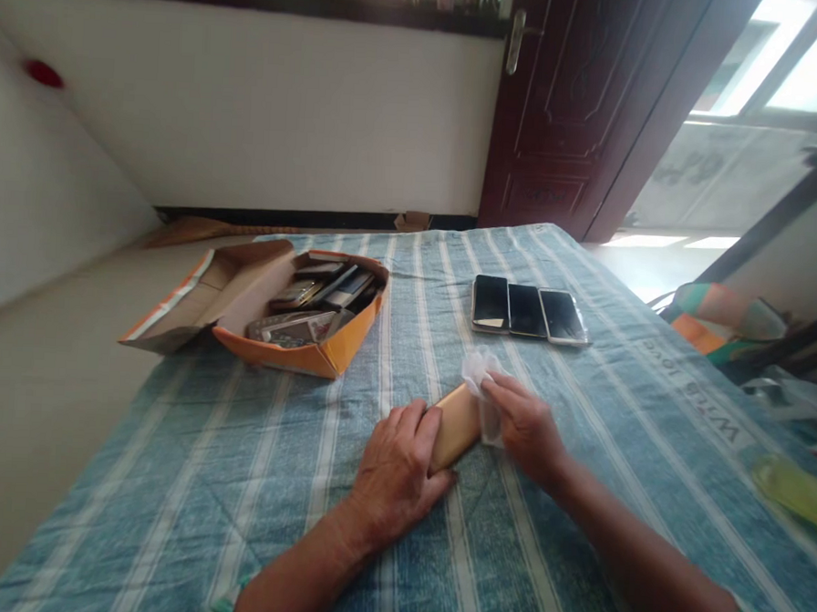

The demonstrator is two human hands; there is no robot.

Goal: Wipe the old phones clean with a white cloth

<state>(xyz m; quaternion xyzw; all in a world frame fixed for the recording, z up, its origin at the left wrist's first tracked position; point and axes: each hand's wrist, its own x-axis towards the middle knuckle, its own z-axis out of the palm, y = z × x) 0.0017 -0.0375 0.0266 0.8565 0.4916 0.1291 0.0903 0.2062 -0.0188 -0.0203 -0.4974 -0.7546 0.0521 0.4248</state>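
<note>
A gold phone-like slab [455,429] lies tilted on the blue striped cloth [270,463]. My left hand [400,461] grips its left end, fingers over the top edge and thumb along the lower edge. Pinched in the fingers of my right hand [529,426] is a thin white tissue or wipe [482,369], which covers the slab's right end. Beyond my right hand, three phones lie side by side: a dark one [491,301], another dark one [527,310] and a white-framed one [563,316].
An open orange cardboard box [359,335] full of phones stands at the left, its lid [204,295] folded out to the left. Behind the cloth-covered surface are a white wall and a dark red door [570,95]. A yellow-green item [792,491] lies at the right edge.
</note>
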